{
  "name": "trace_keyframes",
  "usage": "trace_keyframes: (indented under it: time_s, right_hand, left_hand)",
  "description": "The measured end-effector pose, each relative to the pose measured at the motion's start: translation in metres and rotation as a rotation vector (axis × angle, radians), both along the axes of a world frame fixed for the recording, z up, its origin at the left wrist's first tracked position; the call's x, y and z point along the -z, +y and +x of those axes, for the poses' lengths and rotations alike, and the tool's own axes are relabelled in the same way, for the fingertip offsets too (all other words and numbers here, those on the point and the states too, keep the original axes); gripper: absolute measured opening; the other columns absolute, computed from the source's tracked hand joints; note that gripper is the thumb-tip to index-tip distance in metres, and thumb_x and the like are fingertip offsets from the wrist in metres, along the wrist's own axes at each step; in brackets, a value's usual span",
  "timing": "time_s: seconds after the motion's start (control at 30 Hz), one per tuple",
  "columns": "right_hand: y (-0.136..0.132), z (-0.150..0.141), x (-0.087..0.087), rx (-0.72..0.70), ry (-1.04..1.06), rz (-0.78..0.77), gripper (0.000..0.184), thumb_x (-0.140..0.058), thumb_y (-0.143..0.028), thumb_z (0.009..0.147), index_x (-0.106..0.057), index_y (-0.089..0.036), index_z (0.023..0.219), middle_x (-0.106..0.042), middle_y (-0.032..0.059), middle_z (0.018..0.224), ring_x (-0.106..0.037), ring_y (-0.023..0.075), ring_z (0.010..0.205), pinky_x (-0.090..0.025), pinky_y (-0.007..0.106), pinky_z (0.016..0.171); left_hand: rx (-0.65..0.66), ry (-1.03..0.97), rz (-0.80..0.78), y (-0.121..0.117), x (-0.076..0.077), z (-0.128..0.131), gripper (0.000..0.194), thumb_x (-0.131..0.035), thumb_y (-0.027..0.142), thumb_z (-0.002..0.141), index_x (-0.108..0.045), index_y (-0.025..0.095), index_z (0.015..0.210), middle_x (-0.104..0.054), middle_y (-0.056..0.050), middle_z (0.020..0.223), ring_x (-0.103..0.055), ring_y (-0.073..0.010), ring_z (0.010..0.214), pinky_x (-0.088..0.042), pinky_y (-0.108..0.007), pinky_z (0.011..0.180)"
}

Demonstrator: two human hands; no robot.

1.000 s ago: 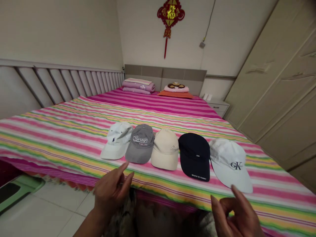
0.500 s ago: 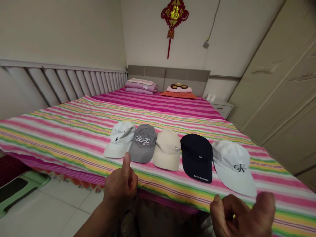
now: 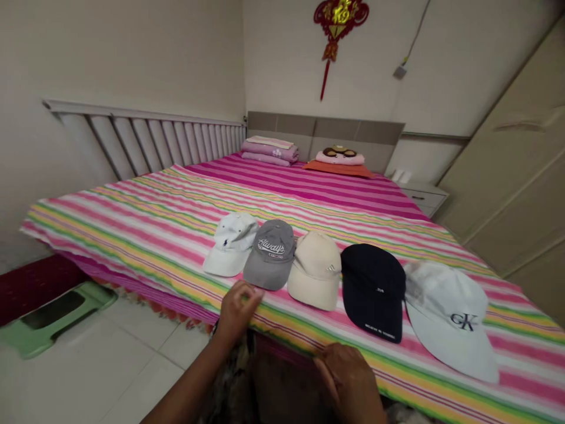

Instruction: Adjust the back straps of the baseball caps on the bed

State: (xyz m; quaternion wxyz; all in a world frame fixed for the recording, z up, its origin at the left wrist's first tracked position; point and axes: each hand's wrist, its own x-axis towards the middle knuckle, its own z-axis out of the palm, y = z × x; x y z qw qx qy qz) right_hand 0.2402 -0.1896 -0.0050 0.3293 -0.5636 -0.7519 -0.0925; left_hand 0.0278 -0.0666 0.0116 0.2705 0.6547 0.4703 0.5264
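My left hand (image 3: 238, 309) is loosely closed at the bed's near edge, just below the brim of a grey cap (image 3: 270, 256) with white "Always" lettering. Nothing shows between its fingers. My right hand (image 3: 348, 377) sits by the same edge, below a beige cap (image 3: 314, 271) and a black cap (image 3: 374, 291). Its back faces me and its fingers look curled in, with no object visible. Beyond the grey cap on the left lies a white cap with a small dark logo (image 3: 232, 244). At the row's right end is a white cap marked "GK" (image 3: 452, 318).
A striped bedspread (image 3: 150, 218) covers the bed. Folded purple bedding (image 3: 270, 152) and a pink and orange pile (image 3: 339, 162) lie near the headboard (image 3: 304, 132). A green stool (image 3: 57, 318) stands on the floor at left, a nightstand (image 3: 424, 197) at back right.
Both hands have turned from thumbs raised to lower, curled poses. My right hand has moved left, toward my left hand. The view has swung left, so the caps appear further right.
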Motion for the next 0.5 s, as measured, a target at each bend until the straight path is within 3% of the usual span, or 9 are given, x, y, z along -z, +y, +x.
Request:
trace_keyframes:
  time_s: [0.07, 0.13, 0.2, 0.3, 0.5]
  right_hand:
    - [0.002, -0.003, 0.026, -0.059, -0.007, -0.041, 0.021, -0.046, -0.013, 0.079, -0.055, -0.019, 0.061, -0.067, 0.006, 0.078, -0.062, 0.0206, 0.075, -0.045, 0.033, 0.069]
    - [0.001, -0.006, 0.045, -0.129, -0.024, -0.085, 0.012, -0.051, -0.013, 0.074, -0.06, -0.021, 0.072, -0.068, 0.0053, 0.09, -0.061, 0.023, 0.086, -0.045, 0.035, 0.077]
    - [0.0, -0.007, 0.056, -0.168, -0.025, -0.134, 0.014, -0.056, -0.014, 0.071, -0.06, -0.021, 0.082, -0.068, 0.0047, 0.091, -0.062, 0.0226, 0.086, -0.045, 0.033, 0.076]
    - [0.001, -0.01, 0.065, -0.191, -0.008, -0.202, 0.018, -0.057, -0.013, 0.069, -0.059, -0.021, 0.085, -0.068, 0.004, 0.088, -0.063, 0.02, 0.08, -0.046, 0.028, 0.072]
    - [0.006, -0.009, 0.086, -0.247, -0.047, -0.374, 0.014, -0.054, -0.01, 0.07, -0.057, -0.021, 0.08, -0.066, 0.0022, 0.077, -0.062, 0.0176, 0.07, -0.045, 0.024, 0.064]
  left_hand:
    - [-0.179, -0.466, -0.298, 0.015, 0.014, -0.011, 0.018, -0.059, 0.028, 0.07, -0.051, 0.016, 0.06, -0.051, 0.003, 0.055, -0.049, -0.0089, 0.054, -0.04, -0.021, 0.057]
    - [-0.312, -0.901, -0.485, 0.025, 0.021, -0.023, 0.007, -0.059, 0.02, 0.071, -0.053, 0.016, 0.069, -0.053, 0.004, 0.058, -0.052, -0.0076, 0.055, -0.043, -0.02, 0.06]
    - [-0.357, -1.148, -0.618, 0.033, 0.024, -0.032, 0.004, -0.055, 0.013, 0.074, -0.053, 0.015, 0.072, -0.057, 0.001, 0.063, -0.057, -0.009, 0.06, -0.046, -0.022, 0.064]
    - [-0.335, -1.236, -0.759, 0.045, 0.024, -0.037, 0.011, -0.049, 0.011, 0.078, -0.052, 0.013, 0.068, -0.061, -0.006, 0.066, -0.06, -0.0135, 0.061, -0.048, -0.025, 0.06]
    - [-0.3, -1.345, -0.718, 0.08, 0.02, -0.038, 0.015, -0.047, 0.006, 0.079, -0.057, 0.016, 0.086, -0.062, 0.0, 0.061, -0.059, -0.0088, 0.053, -0.05, -0.02, 0.06]
